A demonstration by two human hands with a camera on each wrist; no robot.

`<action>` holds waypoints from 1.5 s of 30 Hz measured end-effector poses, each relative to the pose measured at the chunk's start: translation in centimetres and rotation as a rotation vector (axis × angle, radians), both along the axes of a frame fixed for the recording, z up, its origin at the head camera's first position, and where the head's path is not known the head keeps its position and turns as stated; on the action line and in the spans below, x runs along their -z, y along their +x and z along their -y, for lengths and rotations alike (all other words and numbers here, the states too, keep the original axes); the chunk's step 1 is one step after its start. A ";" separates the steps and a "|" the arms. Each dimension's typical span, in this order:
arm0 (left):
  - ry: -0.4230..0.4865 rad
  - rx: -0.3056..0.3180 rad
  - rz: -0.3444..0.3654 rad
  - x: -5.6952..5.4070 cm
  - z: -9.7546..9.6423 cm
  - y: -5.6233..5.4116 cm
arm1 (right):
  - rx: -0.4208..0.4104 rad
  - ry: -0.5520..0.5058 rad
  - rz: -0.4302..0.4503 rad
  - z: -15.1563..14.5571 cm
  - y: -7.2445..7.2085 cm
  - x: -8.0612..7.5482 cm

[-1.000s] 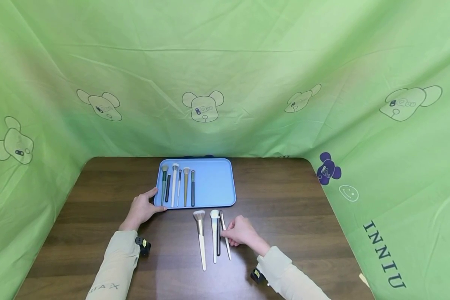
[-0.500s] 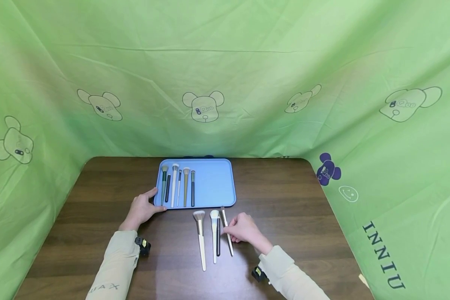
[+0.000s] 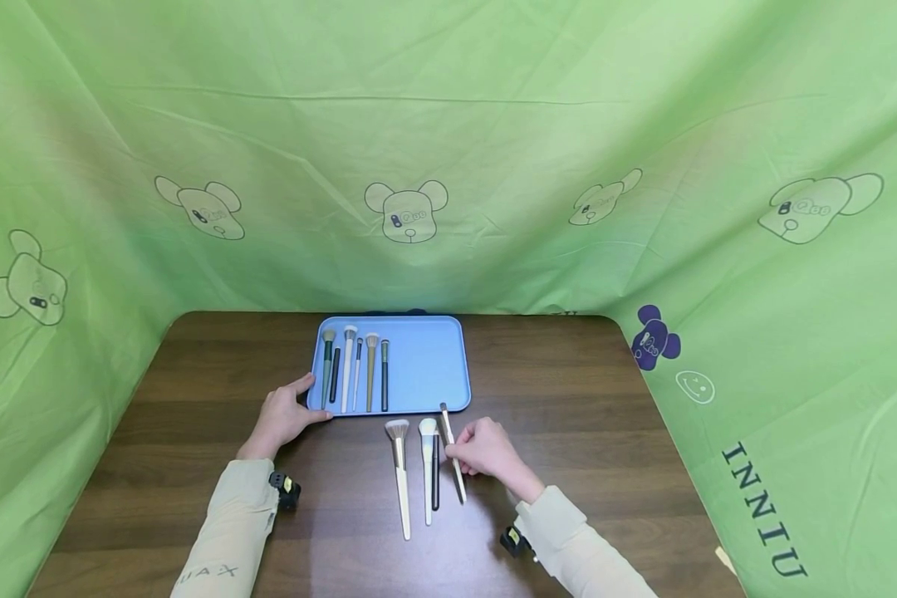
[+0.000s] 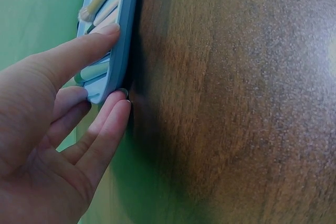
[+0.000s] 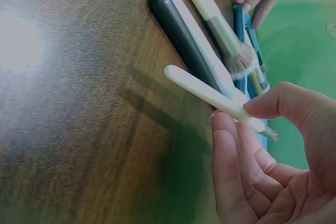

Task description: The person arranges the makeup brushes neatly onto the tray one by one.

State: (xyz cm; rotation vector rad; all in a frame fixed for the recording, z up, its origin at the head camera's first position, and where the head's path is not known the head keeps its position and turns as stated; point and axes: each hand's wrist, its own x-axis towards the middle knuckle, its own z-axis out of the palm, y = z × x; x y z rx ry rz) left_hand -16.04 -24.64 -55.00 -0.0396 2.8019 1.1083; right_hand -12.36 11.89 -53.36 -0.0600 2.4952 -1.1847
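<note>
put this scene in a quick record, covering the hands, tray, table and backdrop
left hand: grips the near left corner of the tray
right hand: pinches a thin white brush above the table
tray: blue, six brushes side by side, right part bare
table: brown, two white brushes and one black brush lying on it
backdrop: green cloth, printed cartoon heads

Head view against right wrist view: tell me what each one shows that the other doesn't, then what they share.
Only the head view: the left sleeve, right sleeve, purple bear and smiley.

Only the right wrist view: the palm side of the right grip.

Both: the right grip pinching the slim brush; the black brush, white brush and fluffy brush on the table; the left grip at the edge of the tray; the green cloth.
</note>
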 end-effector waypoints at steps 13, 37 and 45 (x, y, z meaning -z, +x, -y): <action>0.004 -0.008 0.023 0.1 0.1 0.0 | 0.054 -0.051 -0.079 0.6 -1.4 -1.1; 0.002 -0.003 0.008 0.1 0.2 -0.1 | 0.153 -0.206 -0.062 2.7 -4.4 -1.6; 0.012 -0.006 0.018 0.1 0.0 -0.1 | 0.171 -0.281 -0.078 3.7 -6.1 -1.9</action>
